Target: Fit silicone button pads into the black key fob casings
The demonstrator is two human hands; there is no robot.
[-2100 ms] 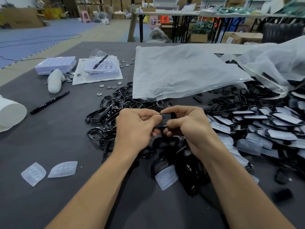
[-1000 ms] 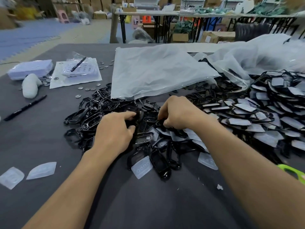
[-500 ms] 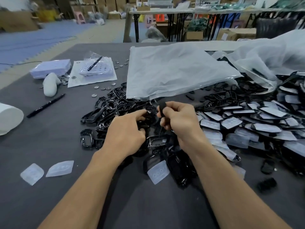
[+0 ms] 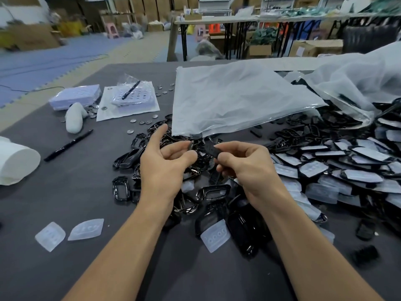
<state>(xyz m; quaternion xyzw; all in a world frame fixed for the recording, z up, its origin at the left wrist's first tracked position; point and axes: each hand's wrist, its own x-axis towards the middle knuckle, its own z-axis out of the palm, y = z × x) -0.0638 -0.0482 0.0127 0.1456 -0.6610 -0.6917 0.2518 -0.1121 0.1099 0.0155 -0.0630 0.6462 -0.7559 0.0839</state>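
My right hand (image 4: 245,168) pinches a black key fob casing (image 4: 211,149) between thumb and fingertips, held above the pile of empty black casings (image 4: 130,157). My left hand (image 4: 165,164) hovers just left of it, index finger pointing out, other fingers loosely curled. A small dark piece shows at its fingertips; I cannot tell whether it holds it. Translucent silicone button pads lie loose: one (image 4: 215,235) at the pile's near edge, two more (image 4: 50,235) (image 4: 86,229) at the near left.
Casings with pads fitted (image 4: 325,170) are heaped at the right. A big plastic bag (image 4: 234,98) lies behind the pile. On the grey table (image 4: 65,192) are a black pen (image 4: 68,145), a white roll (image 4: 15,164), coin cells (image 4: 141,122) and white trays (image 4: 74,98).
My left hand has come up out of the casing pile and opened its index finger outward. My right hand has kept hold of its black casing and lifted slightly.
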